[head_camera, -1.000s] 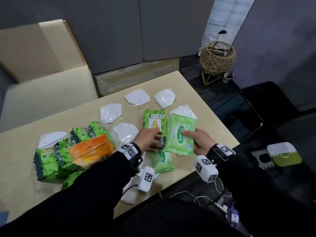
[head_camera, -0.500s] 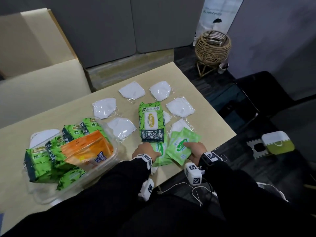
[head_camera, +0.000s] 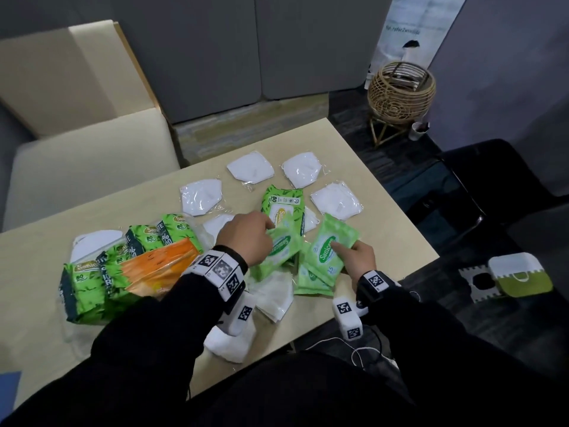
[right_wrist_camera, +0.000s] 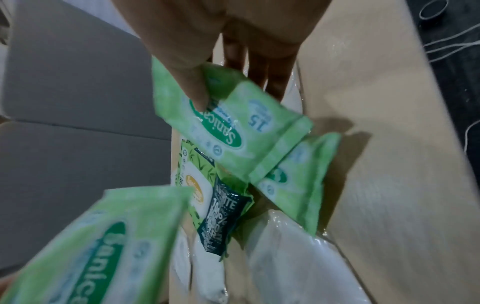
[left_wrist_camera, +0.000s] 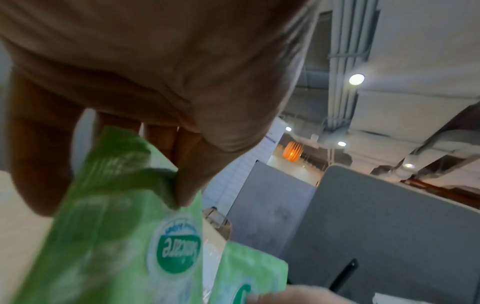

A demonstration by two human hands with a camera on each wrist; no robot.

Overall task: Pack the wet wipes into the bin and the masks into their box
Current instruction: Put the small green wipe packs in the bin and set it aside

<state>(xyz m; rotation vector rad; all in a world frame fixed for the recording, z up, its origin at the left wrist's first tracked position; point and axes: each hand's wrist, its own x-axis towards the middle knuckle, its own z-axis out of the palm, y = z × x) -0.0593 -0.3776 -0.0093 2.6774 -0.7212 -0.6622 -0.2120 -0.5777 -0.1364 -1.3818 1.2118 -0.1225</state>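
Note:
My left hand (head_camera: 267,233) grips a light green wet wipes pack (head_camera: 281,249) by its edge, thumb on top (left_wrist_camera: 187,185), just above the table. My right hand (head_camera: 346,248) pinches a second light green pack (head_camera: 331,246) between thumb and fingers (right_wrist_camera: 200,98). A third light green pack (head_camera: 311,280) lies on the table under them. A larger dark green wipes pack (head_camera: 281,208) lies just beyond. Several white masks in clear wrappers lie around, such as one at the back (head_camera: 251,169) and one on the right (head_camera: 337,200). The clear bin (head_camera: 70,331) on the left holds green packs and an orange pack (head_camera: 160,266).
The wooden table (head_camera: 400,241) ends close to my right hand, with dark floor and cables beyond. A white object (head_camera: 95,241) sits behind the bin. More wrapped masks (head_camera: 275,295) lie near the front edge. A wicker basket (head_camera: 400,90) stands on the floor far right.
Half a second ago both hands were low at the packs near the front edge. Now each hand holds its own light green pack, raised and drawn slightly apart.

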